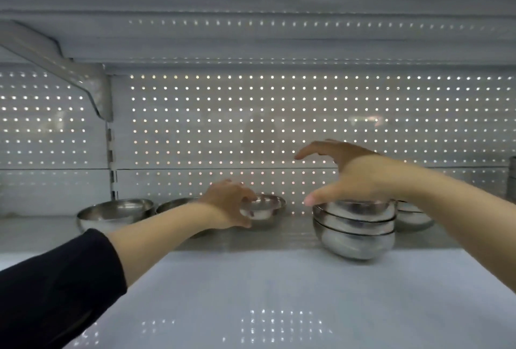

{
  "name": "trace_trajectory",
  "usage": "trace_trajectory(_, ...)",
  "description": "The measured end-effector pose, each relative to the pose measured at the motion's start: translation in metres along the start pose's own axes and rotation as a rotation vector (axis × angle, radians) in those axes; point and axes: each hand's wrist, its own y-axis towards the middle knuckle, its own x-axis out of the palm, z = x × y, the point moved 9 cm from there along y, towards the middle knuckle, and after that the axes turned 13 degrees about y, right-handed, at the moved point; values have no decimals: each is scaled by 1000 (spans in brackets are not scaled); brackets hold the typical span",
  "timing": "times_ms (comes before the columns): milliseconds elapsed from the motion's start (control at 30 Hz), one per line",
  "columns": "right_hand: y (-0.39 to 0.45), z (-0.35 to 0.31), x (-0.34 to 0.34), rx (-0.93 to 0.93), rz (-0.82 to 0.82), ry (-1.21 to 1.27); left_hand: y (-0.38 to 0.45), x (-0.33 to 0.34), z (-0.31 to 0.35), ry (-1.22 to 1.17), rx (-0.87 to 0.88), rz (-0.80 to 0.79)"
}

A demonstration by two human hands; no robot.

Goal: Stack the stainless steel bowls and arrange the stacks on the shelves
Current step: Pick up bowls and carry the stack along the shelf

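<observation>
A stack of three steel bowls [354, 230] stands on the white shelf [251, 287] right of centre. My right hand [351, 175] hovers just above the stack, fingers spread, holding nothing. My left hand [229, 203] grips the near rim of a single small steel bowl [264, 209] at the shelf's middle back. Left of it sit a larger steel bowl [114, 213] and a second bowl [173, 204], partly hidden behind my left forearm. Another steel bowl [413, 216] sits behind the stack, partly covered by my right arm.
A perforated white back panel [251, 125] closes the rear of the shelf. The upper shelf's underside [251, 27] and its bracket [83, 77] hang overhead at the left. A metal object [512, 178] shows at the far right edge.
</observation>
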Motion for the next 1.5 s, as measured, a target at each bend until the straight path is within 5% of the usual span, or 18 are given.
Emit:
trace_trajectory(233, 67, -32, 71, -85, -28, -1, -2, 14, -13, 89, 96, 30)
trace_trajectory(433, 89, -18, 109, -73, -54, -261, 3, 4, -10, 19, 154, 145)
trace_trajectory(767, 93, -49, 79, -195, 75, -366, -7, -60, -38, -99, 205, 374)
trace_trajectory(1000, 112, -109, 120, -370, 78, -260, -45, -55, -109, -12, 85, 240)
trace_trajectory(1267, 118, -104, 166, -356, -31, -284, -60, -16, -119, 104, 65, 146)
trace_trajectory(1500, 126, -58, 166, -91, -157, 99, -69, 11, -150, 223, -138, -9)
